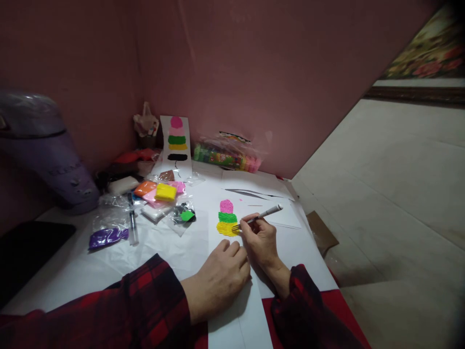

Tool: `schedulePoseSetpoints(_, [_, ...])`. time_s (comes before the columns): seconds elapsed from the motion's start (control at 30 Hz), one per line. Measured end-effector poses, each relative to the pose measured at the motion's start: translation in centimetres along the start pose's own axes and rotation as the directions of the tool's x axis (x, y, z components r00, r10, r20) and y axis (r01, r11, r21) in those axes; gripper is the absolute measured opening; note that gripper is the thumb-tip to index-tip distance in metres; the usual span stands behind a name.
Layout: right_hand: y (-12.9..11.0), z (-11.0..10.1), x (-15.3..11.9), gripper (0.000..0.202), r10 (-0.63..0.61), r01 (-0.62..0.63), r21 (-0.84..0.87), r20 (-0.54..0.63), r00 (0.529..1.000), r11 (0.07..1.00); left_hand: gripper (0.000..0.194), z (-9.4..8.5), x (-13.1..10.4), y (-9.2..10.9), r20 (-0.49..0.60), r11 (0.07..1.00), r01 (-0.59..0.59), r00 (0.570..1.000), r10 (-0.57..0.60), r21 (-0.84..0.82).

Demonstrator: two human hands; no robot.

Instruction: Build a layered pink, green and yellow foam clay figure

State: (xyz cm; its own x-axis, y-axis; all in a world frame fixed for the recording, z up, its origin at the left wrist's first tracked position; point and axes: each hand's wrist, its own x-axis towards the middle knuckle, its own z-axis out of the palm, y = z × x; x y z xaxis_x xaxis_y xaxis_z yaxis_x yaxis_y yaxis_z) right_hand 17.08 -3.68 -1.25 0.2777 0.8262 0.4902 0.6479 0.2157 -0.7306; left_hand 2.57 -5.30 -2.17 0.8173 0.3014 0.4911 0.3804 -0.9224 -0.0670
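Observation:
My right hand [260, 240] grips a small fork [263, 213] with a striped handle, pen-fashion. Its tines touch the yellow clay [225, 228] at the bottom of a stack of textured shapes. Above the yellow lie a green clay band [227, 217] and a pink clay round [226, 206], all flat on white paper [232, 310]. Just below the stack, my left hand [221, 276] rests palm down on that paper, its fingers bent and slightly apart. No object shows in it, though its palm is hidden.
Behind stands a card [178, 169] with similar coloured shapes. Packets of clay, including a yellow one [166, 192] and a purple one [108, 238], lie left. A purple tumbler [54, 160] stands far left. A clear-wrapped pack [227, 157] leans by the pink wall [236, 72].

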Motion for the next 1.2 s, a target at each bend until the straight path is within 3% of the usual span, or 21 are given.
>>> schedulePoseSetpoints(0.2, [0.2,0.1,0.0,0.014,-0.009,0.01,-0.043,0.024,1.0,0.999,0.011,-0.2,0.1,0.0,0.002,1.0,0.003,1.0,-0.003,-0.007])
schedulePoseSetpoints(0.47, [0.2,0.1,0.0,0.014,0.022,-0.024,-0.06,-0.028,0.999,0.998,0.01,-0.2,0.0,0.0,0.016,1.0,-0.009,1.0,0.009,-0.007])
schedulePoseSetpoints(0.7, [-0.4,0.0,-0.2,0.013,0.0,-0.003,0.051,0.062,0.998,0.999,0.008,0.0,0.0,0.1,0.019,1.0,0.006,1.0,-0.005,-0.019])
schedulePoseSetpoints(0.93, [-0.8,-0.1,-0.3,0.012,-0.008,0.002,0.059,0.107,0.994,0.998,0.006,0.2,-0.1,0.0,0.017,1.0,0.004,1.0,-0.004,-0.028])
schedulePoseSetpoints(1.2, [-0.4,0.0,-0.2,0.014,-0.005,0.006,-0.016,0.027,1.0,1.0,0.005,-0.1,0.0,0.0,0.028,1.0,0.001,1.0,-0.001,-0.013])
